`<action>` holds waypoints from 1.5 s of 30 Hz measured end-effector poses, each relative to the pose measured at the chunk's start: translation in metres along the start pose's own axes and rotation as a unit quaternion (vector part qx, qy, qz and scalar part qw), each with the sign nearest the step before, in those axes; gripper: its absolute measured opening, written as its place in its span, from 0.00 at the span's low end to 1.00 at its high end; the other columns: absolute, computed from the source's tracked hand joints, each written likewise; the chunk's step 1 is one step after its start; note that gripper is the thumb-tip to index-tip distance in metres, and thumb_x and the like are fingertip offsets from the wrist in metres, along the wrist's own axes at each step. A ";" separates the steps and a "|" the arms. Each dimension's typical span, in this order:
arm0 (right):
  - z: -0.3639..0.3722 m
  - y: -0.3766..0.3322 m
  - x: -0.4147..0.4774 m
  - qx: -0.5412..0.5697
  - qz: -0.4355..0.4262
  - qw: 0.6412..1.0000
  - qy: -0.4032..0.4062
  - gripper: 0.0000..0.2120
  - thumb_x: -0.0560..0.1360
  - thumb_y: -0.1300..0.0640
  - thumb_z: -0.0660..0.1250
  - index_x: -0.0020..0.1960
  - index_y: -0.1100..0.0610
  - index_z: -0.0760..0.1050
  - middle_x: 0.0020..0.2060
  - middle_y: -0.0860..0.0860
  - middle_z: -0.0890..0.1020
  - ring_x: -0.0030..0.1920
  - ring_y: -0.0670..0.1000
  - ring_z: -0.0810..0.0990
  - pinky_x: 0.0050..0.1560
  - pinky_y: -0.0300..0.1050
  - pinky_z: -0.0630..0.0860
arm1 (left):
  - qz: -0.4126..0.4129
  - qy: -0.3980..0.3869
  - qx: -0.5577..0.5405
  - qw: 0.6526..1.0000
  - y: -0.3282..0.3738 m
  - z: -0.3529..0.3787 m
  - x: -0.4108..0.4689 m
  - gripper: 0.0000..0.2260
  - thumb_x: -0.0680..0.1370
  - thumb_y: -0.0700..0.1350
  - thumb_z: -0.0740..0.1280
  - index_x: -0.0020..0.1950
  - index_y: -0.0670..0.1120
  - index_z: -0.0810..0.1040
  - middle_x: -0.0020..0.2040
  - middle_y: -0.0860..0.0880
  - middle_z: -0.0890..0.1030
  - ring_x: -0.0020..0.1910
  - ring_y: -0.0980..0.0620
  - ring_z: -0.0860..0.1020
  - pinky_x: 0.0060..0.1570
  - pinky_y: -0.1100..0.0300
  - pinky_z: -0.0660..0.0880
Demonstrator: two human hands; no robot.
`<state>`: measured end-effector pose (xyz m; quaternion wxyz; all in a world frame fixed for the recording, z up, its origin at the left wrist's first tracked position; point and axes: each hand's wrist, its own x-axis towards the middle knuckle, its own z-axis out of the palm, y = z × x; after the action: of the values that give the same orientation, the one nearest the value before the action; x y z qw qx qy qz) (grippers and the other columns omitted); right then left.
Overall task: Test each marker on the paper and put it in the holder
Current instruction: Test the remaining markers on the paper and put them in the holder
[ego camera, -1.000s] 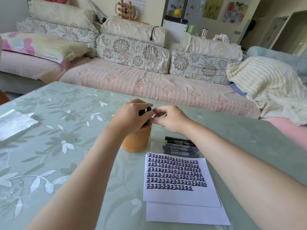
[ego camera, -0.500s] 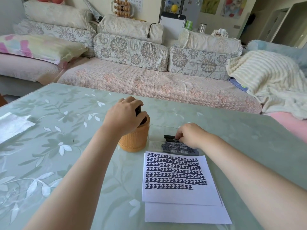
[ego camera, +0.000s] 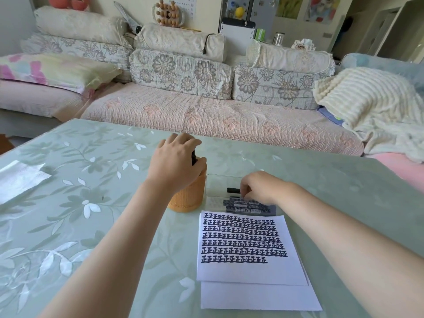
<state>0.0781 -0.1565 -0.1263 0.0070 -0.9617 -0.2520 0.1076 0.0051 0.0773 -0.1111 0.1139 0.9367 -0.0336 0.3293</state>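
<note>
Single head-worn wide-angle view, looking forward and down from above the near edge of the table (ego camera: 68, 203). Close on both forearms and the paper (ego camera: 250, 271), with strong edge distortion. Faces the sofa (ego camera: 206, 115) across the table; doorway at far right. No second view, so no overlap.

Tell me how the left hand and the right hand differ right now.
The left hand sits over the orange holder, closed around a black marker; the right hand is lower, on the pile of markers behind the paper. The left grip points down into the holder; the right one pinches at table level. Both are bare.
</note>
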 end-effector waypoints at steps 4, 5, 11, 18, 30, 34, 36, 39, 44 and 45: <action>-0.003 -0.003 -0.007 0.017 -0.032 0.999 0.038 0.13 0.80 0.54 0.64 0.63 0.52 0.79 0.58 0.50 0.78 0.58 0.53 0.76 0.59 0.45 0.72 | 0.083 0.057 -0.043 0.994 0.023 -0.009 0.001 0.15 0.76 0.52 0.65 0.59 0.47 0.80 0.53 0.52 0.78 0.54 0.48 0.73 0.54 0.52 0.72; -0.004 -0.005 -0.010 0.012 -0.037 0.998 0.051 0.13 0.81 0.53 0.61 0.64 0.52 0.77 0.58 0.51 0.76 0.58 0.54 0.76 0.59 0.47 0.72 | 0.100 0.056 -0.057 0.992 0.031 -0.009 0.000 0.14 0.77 0.51 0.64 0.59 0.47 0.80 0.52 0.52 0.78 0.53 0.48 0.73 0.53 0.52 0.73; -0.005 -0.014 -0.054 0.050 -0.073 0.984 0.155 0.10 0.83 0.50 0.55 0.61 0.43 0.72 0.45 0.46 0.71 0.46 0.52 0.76 0.43 0.49 0.70 | 0.174 -0.017 -0.087 0.981 0.067 0.003 -0.028 0.12 0.78 0.47 0.64 0.60 0.49 0.78 0.52 0.53 0.78 0.52 0.51 0.74 0.53 0.53 0.74; 0.013 -0.013 -0.110 0.318 -0.035 0.929 0.183 0.04 0.79 0.51 0.66 0.53 0.47 0.78 0.39 0.44 0.79 0.37 0.42 0.74 0.41 0.41 0.72 | 0.185 -0.065 -0.119 0.973 0.081 0.009 -0.058 0.11 0.77 0.44 0.69 0.59 0.48 0.77 0.49 0.51 0.79 0.48 0.50 0.76 0.48 0.54 0.75; 0.029 -0.001 -0.154 0.547 -0.004 0.816 0.186 0.08 0.72 0.64 0.74 0.46 0.53 0.81 0.36 0.46 0.82 0.35 0.45 0.78 0.39 0.37 0.74 | 0.109 -0.089 -0.159 0.977 0.091 -0.009 -0.097 0.06 0.77 0.49 0.69 0.52 0.50 0.81 0.45 0.57 0.78 0.46 0.56 0.74 0.45 0.61 0.74; 0.035 -0.002 -0.163 0.689 -0.020 0.705 0.168 0.03 0.77 0.65 0.68 0.49 0.59 0.79 0.38 0.53 0.81 0.39 0.51 0.78 0.42 0.45 0.76 | 0.131 -0.147 -0.176 0.965 0.110 -0.009 -0.107 0.11 0.77 0.56 0.63 0.49 0.52 0.80 0.43 0.58 0.76 0.44 0.58 0.72 0.42 0.63 0.71; 0.037 -0.001 -0.164 0.716 -0.025 0.678 0.163 0.03 0.80 0.62 0.64 0.50 0.58 0.76 0.45 0.57 0.84 0.44 0.53 0.80 0.48 0.49 0.77 | 0.127 -0.174 -0.178 0.960 0.119 -0.007 -0.111 0.16 0.77 0.62 0.57 0.49 0.54 0.80 0.42 0.59 0.74 0.45 0.59 0.72 0.42 0.60 0.72; 0.041 0.005 -0.164 0.678 -0.016 0.713 0.177 0.04 0.83 0.59 0.59 0.52 0.56 0.72 0.44 0.57 0.85 0.46 0.56 0.83 0.50 0.54 0.77 | 0.101 -0.178 -0.184 0.961 0.125 -0.006 -0.112 0.21 0.77 0.65 0.52 0.52 0.56 0.79 0.45 0.60 0.77 0.46 0.61 0.74 0.43 0.57 0.74; 0.055 0.012 -0.156 0.548 -0.014 0.821 0.162 0.10 0.84 0.55 0.58 0.60 0.49 0.76 0.30 0.51 0.71 0.29 0.51 0.70 0.33 0.46 0.69 | 0.073 -0.111 -0.207 0.969 0.118 -0.001 -0.107 0.16 0.78 0.58 0.58 0.61 0.53 0.76 0.51 0.58 0.78 0.50 0.58 0.77 0.46 0.56 0.77; 0.057 0.013 -0.154 0.507 -0.017 0.848 0.152 0.11 0.83 0.53 0.58 0.62 0.46 0.76 0.30 0.50 0.69 0.29 0.51 0.68 0.33 0.45 0.65 | 0.080 -0.104 -0.206 0.970 0.117 -0.001 -0.107 0.16 0.79 0.57 0.59 0.63 0.52 0.75 0.54 0.57 0.77 0.52 0.57 0.76 0.49 0.57 0.77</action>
<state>-0.0581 -0.2449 -0.1519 0.5336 -0.8244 -0.1741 0.0725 -0.0949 -0.0373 -0.1546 0.2739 0.9163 -0.1878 0.2239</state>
